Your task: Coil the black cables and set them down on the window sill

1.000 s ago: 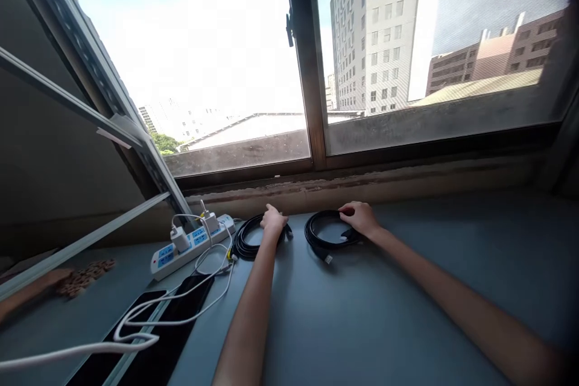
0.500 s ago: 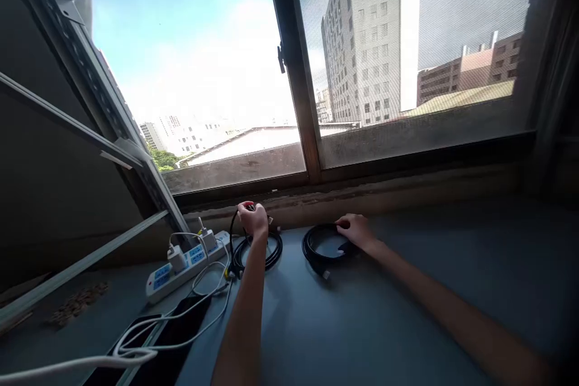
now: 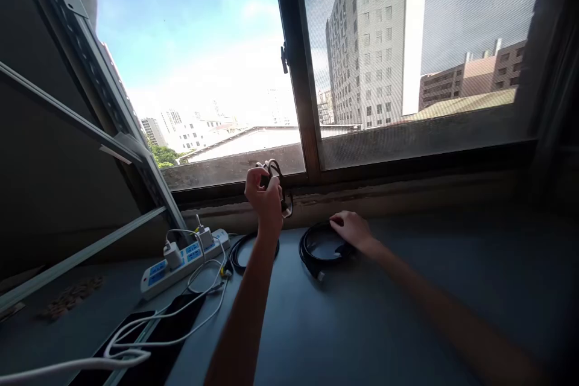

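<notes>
My left hand (image 3: 266,190) is raised in front of the window sill, its fingers closed round a bunched dark cable (image 3: 287,199) with loops sticking out above and to the right. Below it, a coiled black cable (image 3: 238,259) lies on the grey-blue surface, partly hidden by my left forearm. My right hand (image 3: 350,229) rests at the upper right of a second black cable coil (image 3: 304,250), with thumb and fingers pinched on its edge. A connector of that coil points toward me.
At the left stand a white power strip (image 3: 183,265) with two plugged-in adapters and tangled white cables (image 3: 167,344). A metal rack frame (image 3: 113,96) rises at the left. The window frame (image 3: 312,145) runs behind the grey-blue surface (image 3: 344,325).
My left hand has lifted up and slightly right with the bunched cable, away from the coil beneath. My right hand stays at its coil, almost unmoved.
</notes>
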`<state>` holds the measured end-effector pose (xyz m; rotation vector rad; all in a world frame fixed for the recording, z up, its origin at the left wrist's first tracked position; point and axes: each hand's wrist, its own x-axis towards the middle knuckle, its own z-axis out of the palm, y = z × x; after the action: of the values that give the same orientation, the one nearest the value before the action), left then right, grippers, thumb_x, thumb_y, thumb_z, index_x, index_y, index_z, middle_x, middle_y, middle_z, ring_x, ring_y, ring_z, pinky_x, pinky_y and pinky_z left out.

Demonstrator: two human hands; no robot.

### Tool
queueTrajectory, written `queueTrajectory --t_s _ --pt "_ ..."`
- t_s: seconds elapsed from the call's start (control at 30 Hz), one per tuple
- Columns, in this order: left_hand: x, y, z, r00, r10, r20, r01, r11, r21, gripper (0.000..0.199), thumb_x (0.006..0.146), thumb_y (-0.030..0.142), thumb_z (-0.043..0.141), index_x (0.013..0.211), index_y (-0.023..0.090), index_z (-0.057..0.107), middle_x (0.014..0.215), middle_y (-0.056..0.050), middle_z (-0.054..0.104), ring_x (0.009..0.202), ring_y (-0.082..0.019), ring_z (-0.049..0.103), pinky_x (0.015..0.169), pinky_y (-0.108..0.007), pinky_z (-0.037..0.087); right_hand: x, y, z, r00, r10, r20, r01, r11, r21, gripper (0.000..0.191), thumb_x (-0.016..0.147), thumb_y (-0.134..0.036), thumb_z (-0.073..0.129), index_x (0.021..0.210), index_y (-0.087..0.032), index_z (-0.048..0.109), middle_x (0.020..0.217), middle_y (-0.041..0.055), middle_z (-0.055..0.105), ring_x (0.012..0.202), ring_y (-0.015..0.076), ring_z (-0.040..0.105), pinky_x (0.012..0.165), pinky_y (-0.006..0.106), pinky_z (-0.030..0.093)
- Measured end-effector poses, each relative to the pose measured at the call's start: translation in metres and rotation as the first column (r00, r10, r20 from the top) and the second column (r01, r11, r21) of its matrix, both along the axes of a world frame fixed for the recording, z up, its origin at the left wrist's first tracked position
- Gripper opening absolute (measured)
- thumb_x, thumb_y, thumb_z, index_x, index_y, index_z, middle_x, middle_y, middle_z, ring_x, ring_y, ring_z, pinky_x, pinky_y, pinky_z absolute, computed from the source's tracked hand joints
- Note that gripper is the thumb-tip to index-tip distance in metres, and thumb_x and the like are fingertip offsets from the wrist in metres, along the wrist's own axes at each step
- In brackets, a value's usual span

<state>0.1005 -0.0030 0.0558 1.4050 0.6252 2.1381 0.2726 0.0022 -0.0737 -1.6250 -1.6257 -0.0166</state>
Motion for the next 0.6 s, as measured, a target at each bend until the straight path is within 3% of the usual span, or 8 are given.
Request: queueTrajectory --t_s 0.1,0.17,0.23,0.3,0.37,0.5,0.6 --pt "0.010 -0.020 0.002 0.995 0.087 -0.049 -0.079 0.986 0.146 0.016 0.060 0.008 0.047 0.070 0.019 0.040 0.060 0.008 0.034 0.037 -0.003 0.031 0.036 -0.017 0.023 -0.007 -0.008 0.027 0.996 0.027 -0.086 -0.016 0.991 0.135 0.009 0.089 -0.012 0.063 0.087 -0.017 0.070 0.091 0.0034 0.062 0.084 0.0237 0.059 0.070 0.024 0.047" --pt "0.015 -0.030 0.001 0.982 0.142 -0.123 -0.114 0.970 0.213 0.017 0.063 0.006 0.046 0.071 0.019 0.040 0.060 0.008 0.034 0.039 -0.003 0.031 0.038 -0.018 0.025 -0.011 -0.018 0.051 0.987 0.097 -0.125 -0.067 0.973 0.221 0.021 0.097 -0.020 0.050 0.088 -0.017 0.069 0.091 0.0034 0.062 0.083 0.0221 0.060 0.070 0.024 0.047" --pt "0.019 -0.038 0.000 0.957 0.134 -0.256 -0.067 0.965 0.253 0.018 0.063 0.005 0.046 0.072 0.019 0.042 0.063 0.007 0.037 0.043 -0.004 0.033 0.041 -0.018 0.028 -0.015 -0.034 0.076 0.960 0.234 -0.151 -0.183 0.940 0.289 0.042 0.103 -0.034 0.035 0.083 -0.019 0.068 0.077 0.0018 0.062 0.076 0.0210 0.061 0.066 0.025 0.048" --pt "0.024 -0.045 -0.003 0.911 0.105 -0.399 0.002 0.966 0.259 0.018 0.065 0.005 0.047 0.075 0.020 0.044 0.068 0.005 0.043 0.049 -0.006 0.038 0.047 -0.019 0.034 -0.019 -0.053 0.097 0.791 0.526 -0.313 -0.363 0.815 0.453 0.051 0.099 -0.053 0.038 0.076 -0.018 0.066 0.071 0.0041 0.060 0.075 0.0252 0.060 0.060 0.028 0.049" --pt "0.029 -0.054 -0.007 0.859 0.086 -0.505 0.058 0.963 0.263 0.016 0.067 0.008 0.049 0.077 0.020 0.046 0.072 0.002 0.048 0.057 -0.009 0.044 0.053 -0.021 0.039 -0.021 -0.071 0.113 0.629 0.643 -0.438 -0.464 0.762 0.451 0.052 0.087 -0.068 0.054 0.074 -0.019 0.064 0.072 0.0041 0.059 0.078 0.0269 0.059 0.058 0.027 0.050" --pt "0.043 -0.075 -0.016 0.762 0.110 -0.638 0.132 0.938 0.319 0.014 0.070 0.014 0.054 0.081 0.021 0.048 0.083 -0.002 0.053 0.066 -0.014 0.050 0.055 -0.024 0.040 -0.016 -0.091 0.123 0.458 0.644 -0.613 -0.540 0.749 0.383 0.042 0.082 -0.060 0.068 0.079 -0.019 0.065 0.073 0.0029 0.056 0.077 0.0249 0.057 0.055 0.024 0.050" --pt "0.049 -0.085 -0.020 0.719 0.103 -0.687 0.146 0.944 0.295 0.017 0.072 0.013 0.054 0.086 0.021 0.048 0.088 -0.003 0.055 0.069 -0.015 0.052 0.054 -0.024 0.039 -0.004 -0.088 0.119 0.431 0.587 -0.685 -0.546 0.774 0.320 0.033 0.088 -0.052 0.065 0.088 -0.019 0.068 0.082 0.0038 0.058 0.082 0.0258 0.057 0.052 0.023 0.052"
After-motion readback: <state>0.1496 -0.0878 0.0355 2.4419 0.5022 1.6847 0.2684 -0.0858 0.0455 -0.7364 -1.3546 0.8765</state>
